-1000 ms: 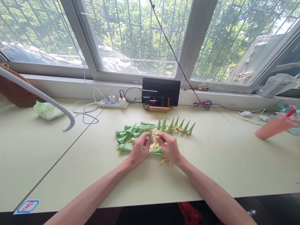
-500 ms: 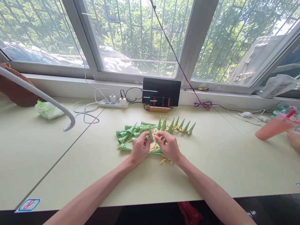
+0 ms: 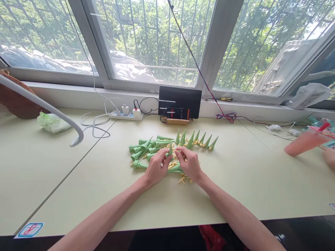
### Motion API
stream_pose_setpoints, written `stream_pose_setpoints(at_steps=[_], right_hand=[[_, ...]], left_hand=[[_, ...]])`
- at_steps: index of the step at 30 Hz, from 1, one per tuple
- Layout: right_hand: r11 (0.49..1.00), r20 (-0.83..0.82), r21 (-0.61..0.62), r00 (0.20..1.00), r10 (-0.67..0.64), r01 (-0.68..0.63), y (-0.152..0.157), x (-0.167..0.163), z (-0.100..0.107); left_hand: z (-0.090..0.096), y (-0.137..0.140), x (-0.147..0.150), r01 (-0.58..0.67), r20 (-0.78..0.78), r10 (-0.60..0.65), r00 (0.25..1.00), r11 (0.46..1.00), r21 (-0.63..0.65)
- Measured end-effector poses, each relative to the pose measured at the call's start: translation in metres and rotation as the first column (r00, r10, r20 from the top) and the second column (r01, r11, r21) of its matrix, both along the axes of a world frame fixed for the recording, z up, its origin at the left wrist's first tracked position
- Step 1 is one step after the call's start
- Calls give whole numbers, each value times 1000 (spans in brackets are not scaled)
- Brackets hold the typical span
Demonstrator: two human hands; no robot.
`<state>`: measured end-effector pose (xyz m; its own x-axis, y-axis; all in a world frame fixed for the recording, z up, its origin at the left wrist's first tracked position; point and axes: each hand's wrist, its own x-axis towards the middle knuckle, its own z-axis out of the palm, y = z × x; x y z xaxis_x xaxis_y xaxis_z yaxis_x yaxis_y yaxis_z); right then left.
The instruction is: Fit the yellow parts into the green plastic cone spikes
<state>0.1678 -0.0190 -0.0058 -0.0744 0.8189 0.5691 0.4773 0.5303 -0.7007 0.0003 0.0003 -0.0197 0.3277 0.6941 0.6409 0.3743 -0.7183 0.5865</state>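
Note:
My left hand (image 3: 157,166) is closed around a green plastic watering spike (image 3: 170,150), its pointed tip up. Right beside the spike, the thumb and fingers of my right hand (image 3: 190,162) are pinched together; whatever they hold is too small to make out. Small yellow plastic valve pieces (image 3: 182,179) lie scattered under and between my hands. To the left is a heap of loose green spikes (image 3: 142,148), some with ribbed caps. Behind my right hand, several green spikes (image 3: 203,138) stand tip up in a row with yellow pieces at their bases.
A tablet (image 3: 180,97) with a phone (image 3: 178,113) before it leans at the windowsill. To its left lies a power strip (image 3: 127,115) with cables. A white curved bar (image 3: 75,137) crosses the left side. At right, another person's hand (image 3: 328,157) is near a pink drink cup (image 3: 303,142).
The spike in my left hand has shifted slightly right and down, closer to the fingers of my right hand. The heap and the standing row look the same.

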Motion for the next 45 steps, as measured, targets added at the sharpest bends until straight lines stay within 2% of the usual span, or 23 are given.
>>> stream_pose_setpoints(at_steps=[8, 18, 33, 45], right_hand=[[1000, -21, -23, 1000, 0, -1, 1, 0, -3], [997, 5, -51, 998, 64, -64, 2, 3, 0], [995, 62, -52, 994, 88, -85, 7, 4, -7], [989, 94, -113, 990, 109, -98, 6, 6, -5]], left_hand=[[-2, 0, -1, 48, -30, -46, 998, 995, 83], [-1, 2, 0, -70, 59, 75, 995, 995, -70], [1, 0, 0, -73, 46, 76, 996, 996, -59], [2, -1, -1, -75, 38, 78, 996, 995, -72]])
